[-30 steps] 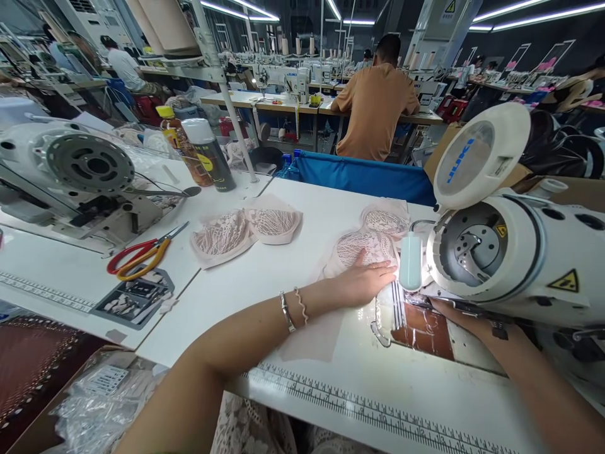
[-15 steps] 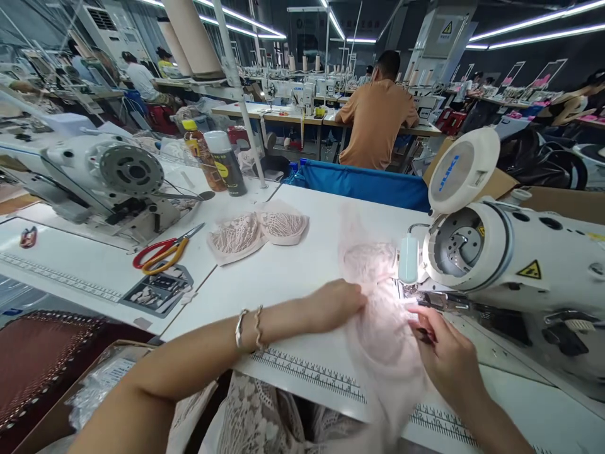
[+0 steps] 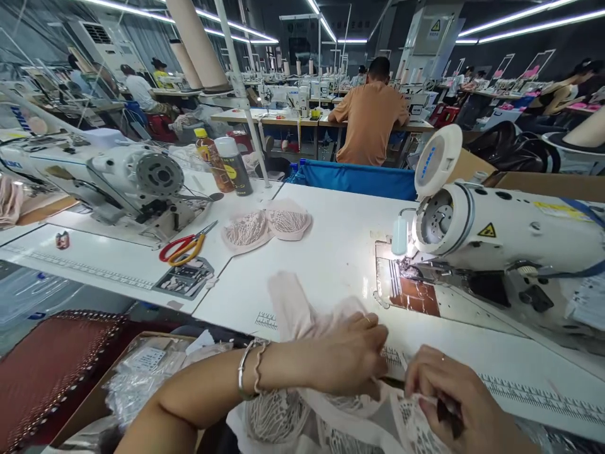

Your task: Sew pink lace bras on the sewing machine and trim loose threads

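Note:
My left hand (image 3: 347,356) grips a pale pink lace bra piece (image 3: 302,309) at the table's near edge, its fabric bunched under my fingers and trailing onto my lap. My right hand (image 3: 454,403) pinches the same piece lower right and seems to hold a small dark tool. A white sewing machine (image 3: 496,230) stands to the right, its lamp lighting the bare needle plate (image 3: 409,293). Another pink lace bra (image 3: 267,227) lies flat farther back on the table.
Red and yellow scissors (image 3: 186,246) lie left, by a second sewing machine (image 3: 123,180). Two bottles (image 3: 227,164) stand behind it. A box of plastic bags (image 3: 142,372) sits at lower left. A person in an orange shirt (image 3: 368,120) sits ahead with their back turned.
Both my hands pulled the pink piece away from under the needle toward me, down to the table's near edge. The needle plate is now uncovered. My view shifted back and left.

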Demonstrator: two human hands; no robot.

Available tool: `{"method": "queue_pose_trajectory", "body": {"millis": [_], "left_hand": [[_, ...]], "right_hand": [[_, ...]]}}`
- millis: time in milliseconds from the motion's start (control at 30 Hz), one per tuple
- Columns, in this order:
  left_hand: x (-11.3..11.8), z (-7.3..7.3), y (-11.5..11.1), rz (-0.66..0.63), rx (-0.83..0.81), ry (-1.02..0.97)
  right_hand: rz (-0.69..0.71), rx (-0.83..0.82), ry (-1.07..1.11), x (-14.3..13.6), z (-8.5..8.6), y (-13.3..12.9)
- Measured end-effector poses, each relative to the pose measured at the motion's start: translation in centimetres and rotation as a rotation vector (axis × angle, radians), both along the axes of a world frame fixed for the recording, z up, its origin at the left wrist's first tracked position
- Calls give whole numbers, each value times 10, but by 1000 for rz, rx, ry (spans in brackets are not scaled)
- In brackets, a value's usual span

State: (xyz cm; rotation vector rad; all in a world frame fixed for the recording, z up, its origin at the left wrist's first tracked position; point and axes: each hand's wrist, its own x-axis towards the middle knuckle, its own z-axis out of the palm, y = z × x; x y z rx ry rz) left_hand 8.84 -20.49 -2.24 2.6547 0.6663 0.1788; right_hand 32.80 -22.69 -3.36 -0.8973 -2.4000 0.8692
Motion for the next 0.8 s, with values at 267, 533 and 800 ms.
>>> {"method": "queue_pose_trajectory", "body": {"millis": [267, 533, 800], "left_hand": [[-4, -16, -7, -89, -652, -168], [-12, -20, -22, 10, -904, -142], [-11, -33, -31, -18, -788, -27]], "right_hand": [[-6, -580, -320, 8, 21, -19], [102, -569, -158, 0, 1, -16], [89, -708, -209, -3, -10, -21]]}}
